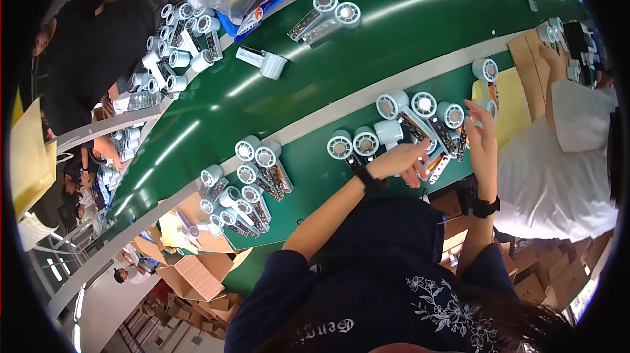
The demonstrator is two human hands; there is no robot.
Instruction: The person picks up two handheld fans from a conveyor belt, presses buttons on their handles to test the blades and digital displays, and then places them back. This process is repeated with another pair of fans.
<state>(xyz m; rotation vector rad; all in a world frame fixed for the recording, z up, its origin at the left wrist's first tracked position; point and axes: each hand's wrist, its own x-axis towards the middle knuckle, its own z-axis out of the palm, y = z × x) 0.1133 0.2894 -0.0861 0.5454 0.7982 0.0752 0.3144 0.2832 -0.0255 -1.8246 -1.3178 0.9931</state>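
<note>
My left hand reaches over the bench, fingers apart and slightly bent, beside a light-blue handheld fan whose opened handle shows an orange part. Whether the fingertips touch it I cannot tell. My right hand is raised at the right of the group, fingers spread and curved, close to another fan's round head. Around the hands lie several more such fans, among them a fan with a pale disc in its head and one on its side. Their handles expose dark circuit boards.
Another cluster of fans lies left on the green bench. Beyond a grey rail, a green belt carries scattered fans. A white-sleeved co-worker works at right near cardboard. Another person stands far left; an open carton sits below.
</note>
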